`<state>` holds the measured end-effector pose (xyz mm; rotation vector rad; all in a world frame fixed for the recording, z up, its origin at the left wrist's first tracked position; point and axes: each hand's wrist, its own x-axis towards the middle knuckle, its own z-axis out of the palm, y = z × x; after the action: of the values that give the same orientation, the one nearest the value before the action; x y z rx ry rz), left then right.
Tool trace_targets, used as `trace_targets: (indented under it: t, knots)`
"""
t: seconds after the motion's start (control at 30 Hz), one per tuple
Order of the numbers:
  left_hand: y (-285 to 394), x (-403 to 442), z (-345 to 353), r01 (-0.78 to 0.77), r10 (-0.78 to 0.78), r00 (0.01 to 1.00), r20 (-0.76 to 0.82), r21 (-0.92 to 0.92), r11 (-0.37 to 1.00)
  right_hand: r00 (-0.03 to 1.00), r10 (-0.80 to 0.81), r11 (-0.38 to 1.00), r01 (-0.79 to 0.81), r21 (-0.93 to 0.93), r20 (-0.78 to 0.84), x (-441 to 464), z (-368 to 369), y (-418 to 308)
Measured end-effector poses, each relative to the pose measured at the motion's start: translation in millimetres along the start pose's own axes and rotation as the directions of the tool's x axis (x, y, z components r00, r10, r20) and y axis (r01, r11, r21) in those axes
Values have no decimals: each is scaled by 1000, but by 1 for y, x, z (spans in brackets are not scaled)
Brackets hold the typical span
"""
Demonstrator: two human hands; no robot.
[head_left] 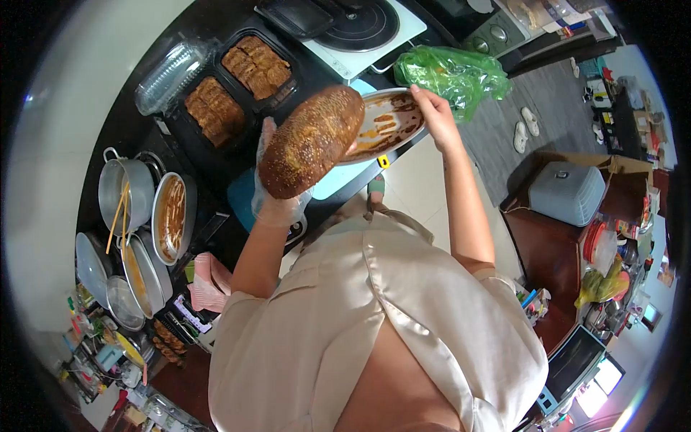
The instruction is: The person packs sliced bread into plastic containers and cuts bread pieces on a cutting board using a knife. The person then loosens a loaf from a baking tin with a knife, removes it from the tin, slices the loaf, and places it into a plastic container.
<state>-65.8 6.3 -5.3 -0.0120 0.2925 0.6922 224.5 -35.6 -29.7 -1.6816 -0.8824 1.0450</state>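
My left hand [282,207], in a clear plastic glove, is closed on a large oval brown loaf [311,142] sprinkled with sesame seeds. The loaf is tilted and covers most of its fingers. Just right of the loaf, my right hand [440,122] is bare and grips the far right rim of a white oval dish [368,119]. Brown sauce is smeared over the dish's inside. The loaf's right end overlaps the dish's left part; whether they touch I cannot tell. A light blue board [332,184] lies below both.
Black plastic trays [248,122] hold browned, sliced pieces, beside a clear lid [169,78]. A cooktop [363,29] and green plastic bag [452,75] are at the back. At left stand a metal pot [129,180], chopsticks [117,216] and another sauce-smeared oval dish [173,216].
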Motion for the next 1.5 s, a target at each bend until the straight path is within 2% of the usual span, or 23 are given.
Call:
trace_targets:
  t: [0.07, 0.2, 0.27, 0.33, 0.47, 0.7, 0.73, 0.77, 0.87, 0.9, 0.93, 0.97, 1.07, 1.13, 1.2, 1.27, 1.3, 1.33, 1.37, 1.4, 1.43, 1.47, 1.5]
  knots:
    - [8, 6, -29, -134, 135, 989, 68, -13, 991, 998, -47, 999, 47, 11, -46, -2, -8, 10]
    - [-1, 2, -2, -216, 216, 976, -24, 6, 976, 945, 29, 999, -39, -26, -325, -24, -30, 15]
    - [-5, 6, -6, -187, 187, 982, 17, -15, 982, 930, 86, 996, -75, 44, -356, -37, -50, 24]
    - [-11, 7, -15, -273, 276, 961, 13, 217, 937, 892, 148, 987, -103, 126, -427, -52, -62, 24]
    - [-10, 32, -61, -136, 137, 991, 5, -65, 989, 856, 236, 964, -146, 223, -460, -67, -85, 37]
    - [-12, 49, -117, -150, 180, 959, 218, -148, 978, 860, 260, 943, -128, 307, -440, -80, -87, 31]
    - [-8, 51, -129, -297, 291, 955, 61, 249, 922, 866, 253, 941, -116, 318, -432, -80, -86, 31]
    - [-5, 52, -140, -322, 443, 896, -44, 621, 715, 872, 246, 939, -105, 329, -423, -78, -85, 31]
    - [2, 38, -118, -330, 368, 924, 108, 713, 619, 874, 237, 954, -126, 273, -424, -71, -84, 41]
    - [5, 34, -110, -339, 383, 918, 107, 713, 614, 882, 232, 955, -126, 270, -411, -68, -80, 39]
    - [8, 30, -102, -172, 234, 968, -90, 438, 882, 886, 260, 938, -137, 319, -384, -65, -74, 38]
    - [11, 26, -98, -4, 20, 977, -211, 74, 997, 889, 288, 918, -150, 368, -355, -64, -68, 36]
    - [13, 19, -106, 91, -70, 972, -224, 84, 992, 906, 330, 876, -189, 444, -266, -52, -46, 27]
    - [2, 19, -99, 4, 34, 941, -337, 111, 994, 961, 243, 871, -157, 466, -131, -41, -29, 20]
    - [-2, 26, -111, -24, 55, 962, -269, 117, 993, 978, 208, 879, -177, 443, -23, -35, -3, -9]
    - [-7, 30, -136, -196, 187, 980, 70, 142, 970, 991, 117, 889, -133, 438, 64, -23, 35, -33]
    - [-17, 25, -123, -405, 429, 903, -13, 309, 861, 987, 80, 906, -131, 402, 142, -19, 57, -49]
    - [-17, 25, -116, -396, 426, 896, -121, 213, 893, 975, 47, 923, -125, 365, 215, -15, 81, -63]
    - [-19, 26, -143, -407, 550, 831, -85, 581, 705, 964, -56, 943, -34, 331, 258, -11, 111, -75]
    - [-19, 27, -170, -333, 641, 767, -3, 853, 402, 941, -156, 951, 61, 302, 300, -10, 143, -86]
    - [-14, -9, -71, 72, 508, 785, -355, 866, 495, 919, -204, 955, 111, 276, 338, -20, 176, -108]
    - [-20, 20, -137, -116, 641, 714, -282, 855, 505, 893, -251, 954, 162, 252, 375, -31, 207, -127]
    - [-15, 7, -110, 109, 610, 784, -119, 993, 54, 846, -253, 963, 171, 210, 469, -28, 238, -131]
